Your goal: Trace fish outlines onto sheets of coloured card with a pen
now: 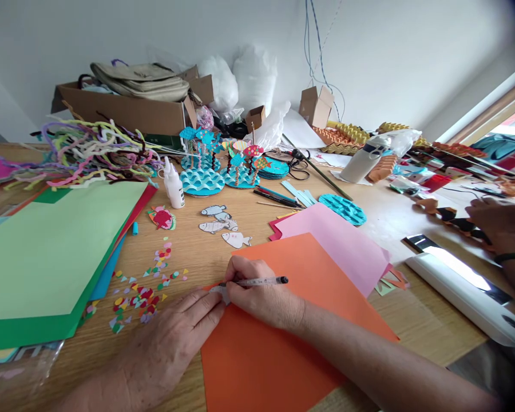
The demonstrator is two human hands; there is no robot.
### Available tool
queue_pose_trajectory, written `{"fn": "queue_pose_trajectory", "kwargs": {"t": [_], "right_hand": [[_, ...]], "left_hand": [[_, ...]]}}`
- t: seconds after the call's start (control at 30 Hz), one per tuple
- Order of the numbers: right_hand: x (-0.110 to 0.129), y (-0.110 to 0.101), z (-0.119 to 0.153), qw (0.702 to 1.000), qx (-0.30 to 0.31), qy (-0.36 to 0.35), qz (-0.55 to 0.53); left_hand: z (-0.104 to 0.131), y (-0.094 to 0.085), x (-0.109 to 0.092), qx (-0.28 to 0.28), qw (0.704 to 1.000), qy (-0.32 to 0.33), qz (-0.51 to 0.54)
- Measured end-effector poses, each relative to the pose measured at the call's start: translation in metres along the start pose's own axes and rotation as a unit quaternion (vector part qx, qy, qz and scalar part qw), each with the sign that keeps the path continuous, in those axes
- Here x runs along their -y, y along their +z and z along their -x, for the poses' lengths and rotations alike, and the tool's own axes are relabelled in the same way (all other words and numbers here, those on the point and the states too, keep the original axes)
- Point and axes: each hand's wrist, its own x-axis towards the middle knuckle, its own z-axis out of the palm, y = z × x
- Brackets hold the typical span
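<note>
My right hand grips a pen, its tip hidden by the fingers at the top left corner of an orange paper sheet. My left hand lies flat, fingers stretched out, its fingertips on a small white paper cutout at that corner. Most of the cutout is covered by both hands. Beyond them are several white paper fish cutouts with drawn lines. Left of these lies a small stack of coloured fish shapes. Scattered confetti pieces lie left of my left hand.
Coloured paper sheets are stacked at left, pink paper at right. A glue bottle, blue wavy craft pieces and pipe cleaners stand farther back. At right are a white device and another person's hand.
</note>
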Motion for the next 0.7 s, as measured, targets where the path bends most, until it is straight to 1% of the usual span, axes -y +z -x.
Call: {"fn": "queue_pose_trajectory", "kwargs": {"t": [0.3, 0.53, 0.7], "right_hand": [[0.0004, 0.0004, -0.0008, 1.000, 0.000, -0.005, 0.003], [0.0022, 0.0021, -0.0004, 1.000, 0.006, -0.011, 0.016], [0.0004, -0.0012, -0.0002, 1.000, -0.006, -0.004, -0.008]], "left_hand": [[0.0002, -0.0023, 0.0006, 0.004, 1.000, 0.004, 0.008], [0.0016, 0.0016, 0.0007, 0.002, 1.000, -0.005, 0.010], [0.0009, 0.0009, 0.0004, 0.019, 1.000, -0.015, 0.020]]}}
